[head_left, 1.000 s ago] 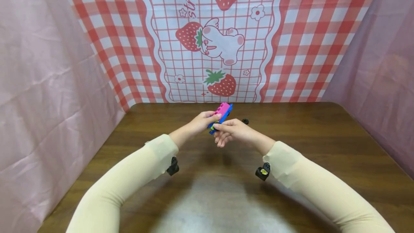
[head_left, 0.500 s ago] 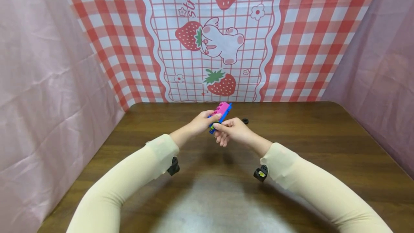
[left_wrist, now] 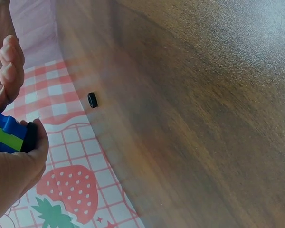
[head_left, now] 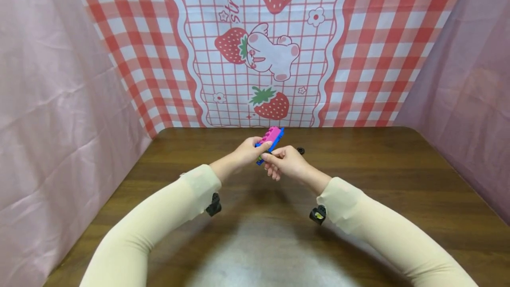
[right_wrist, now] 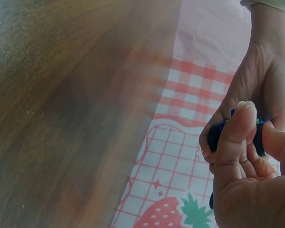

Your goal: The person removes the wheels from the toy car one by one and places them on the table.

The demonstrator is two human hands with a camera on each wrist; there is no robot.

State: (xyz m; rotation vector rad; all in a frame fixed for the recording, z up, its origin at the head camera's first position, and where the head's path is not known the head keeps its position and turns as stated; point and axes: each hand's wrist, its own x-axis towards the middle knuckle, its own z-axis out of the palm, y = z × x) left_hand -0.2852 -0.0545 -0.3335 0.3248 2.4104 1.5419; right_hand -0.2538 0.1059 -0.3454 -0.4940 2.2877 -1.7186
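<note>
My left hand (head_left: 248, 150) grips a toy car of building bricks (head_left: 272, 135), pink on top with blue and lime green below. It is tilted above the far part of the table. From the right, my right hand (head_left: 290, 161) pinches a black wheel (right_wrist: 259, 138) at the car's near end, thumb on its face. Another black wheel (right_wrist: 213, 137) shows on the car's opposite side in the right wrist view. Whether the pinched wheel is seated is hidden by my fingers. One loose black wheel (left_wrist: 92, 100) stands on the table, just beyond my right hand.
The brown wooden table (head_left: 382, 180) spreads under both arms. A red-checked strawberry cloth (head_left: 362, 56) hangs behind its far edge, with pink curtains (head_left: 71, 101) at the sides. A small black camera (head_left: 214, 205) is strapped at each wrist.
My right wrist and forearm have shifted slightly left, with the fingers still at the wheel. The left hand and the car have stayed almost in place.
</note>
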